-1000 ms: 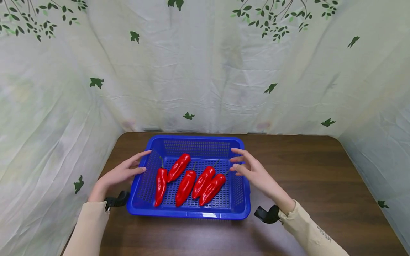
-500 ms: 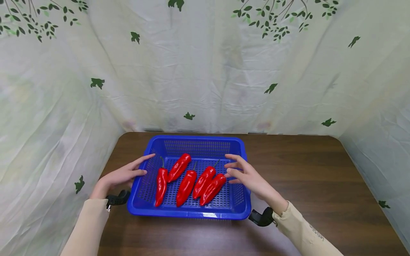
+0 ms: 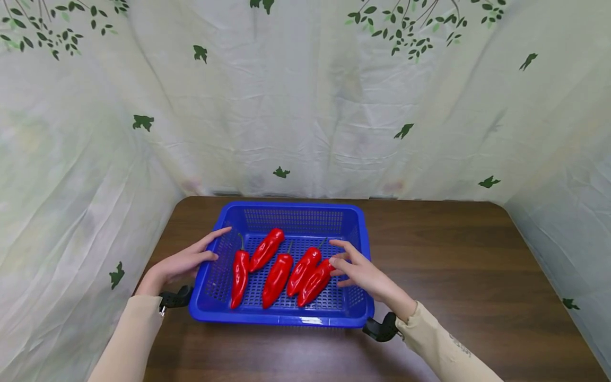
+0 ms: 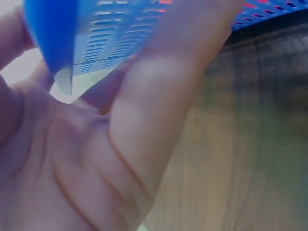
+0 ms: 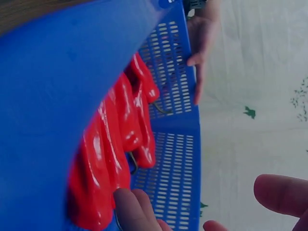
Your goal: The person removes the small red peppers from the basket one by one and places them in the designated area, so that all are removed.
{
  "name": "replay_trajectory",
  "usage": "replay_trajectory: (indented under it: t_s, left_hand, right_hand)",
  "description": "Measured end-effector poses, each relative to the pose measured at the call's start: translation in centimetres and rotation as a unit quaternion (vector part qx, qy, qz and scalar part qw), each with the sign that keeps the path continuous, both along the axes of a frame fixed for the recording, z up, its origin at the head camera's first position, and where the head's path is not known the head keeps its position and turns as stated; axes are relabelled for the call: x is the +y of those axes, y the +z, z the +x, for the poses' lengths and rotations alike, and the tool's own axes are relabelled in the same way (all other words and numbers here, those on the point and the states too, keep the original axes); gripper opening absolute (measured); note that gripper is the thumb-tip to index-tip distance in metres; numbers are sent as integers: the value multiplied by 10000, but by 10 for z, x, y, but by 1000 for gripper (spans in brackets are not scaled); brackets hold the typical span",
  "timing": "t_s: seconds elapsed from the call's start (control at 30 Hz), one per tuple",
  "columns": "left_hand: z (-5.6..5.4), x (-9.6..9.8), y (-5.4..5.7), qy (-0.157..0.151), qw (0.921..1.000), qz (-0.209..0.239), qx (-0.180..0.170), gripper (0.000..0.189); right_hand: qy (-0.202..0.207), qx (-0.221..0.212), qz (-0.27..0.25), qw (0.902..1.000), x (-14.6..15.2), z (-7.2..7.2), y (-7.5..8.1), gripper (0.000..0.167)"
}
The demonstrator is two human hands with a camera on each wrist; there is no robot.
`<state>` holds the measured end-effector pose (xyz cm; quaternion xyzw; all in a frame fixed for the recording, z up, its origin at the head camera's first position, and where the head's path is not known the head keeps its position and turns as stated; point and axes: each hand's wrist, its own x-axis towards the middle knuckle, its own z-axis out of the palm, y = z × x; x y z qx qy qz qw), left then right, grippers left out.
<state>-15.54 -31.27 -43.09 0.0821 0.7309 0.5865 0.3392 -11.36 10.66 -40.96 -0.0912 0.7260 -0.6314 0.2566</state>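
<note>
A blue perforated plastic basket (image 3: pixel 281 320) stands on the table, with several glossy red peppers (image 3: pixel 277 280) with green stems lying inside. My left hand (image 3: pixel 179 263) holds the basket's left side, index finger and thumb at the rim; in the left wrist view the blue wall (image 4: pixel 103 36) passes between its digits. My right hand (image 3: pixel 359 271) reaches over the basket's right side, fingers loosely bent and spread. Its fingertips overlap the upper end of the rightmost pepper (image 3: pixel 312 289). From the right wrist, fingers (image 5: pixel 132 211) appear close beside the peppers (image 5: pixel 94 185).
The brown wooden table (image 3: pixel 453 260) extends to the right of the basket and in front of it. A pale cloth (image 3: pixel 315 106) with green leaf prints hangs behind and at both sides. A black wrist mount (image 3: pixel 382 327) sits near the basket's front right corner.
My right hand has moved left and toward me, from the basket's right rim to the rightmost pepper. My left hand has shifted slightly inward at the left rim. Basket and peppers stay put.
</note>
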Motion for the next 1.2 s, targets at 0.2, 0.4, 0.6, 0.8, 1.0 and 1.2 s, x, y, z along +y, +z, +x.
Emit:
replay_trajectory:
  t_s: [0.2, 0.4, 0.6, 0.8, 1.0, 1.2]
  left_hand:
    - [1, 0, 0, 77, 9998, -122, 111, 67]
    - [2, 0, -1, 74, 9999, 24, 89, 67]
    - [3, 1, -1, 43, 9999, 90, 119, 67]
    - [2, 0, -3, 57, 9999, 64, 96, 67]
    - [2, -1, -4, 27, 9999, 101, 86, 65]
    - [1, 0, -7, 26, 9999, 130, 43, 64]
  right_hand:
    - [139, -280, 172, 9994, -6, -1, -4, 52]
    - [166, -636, 323, 9973, -8, -8, -6, 52]
    - [205, -927, 465, 9944, -10, -14, -9, 53]
    - [252, -1133, 632, 9912, -12, -19, -9, 52]
    - [229, -1461, 590, 9873, -16, -29, -9, 51]
    - [287, -1640, 564, 9844, -21, -37, -9, 51]
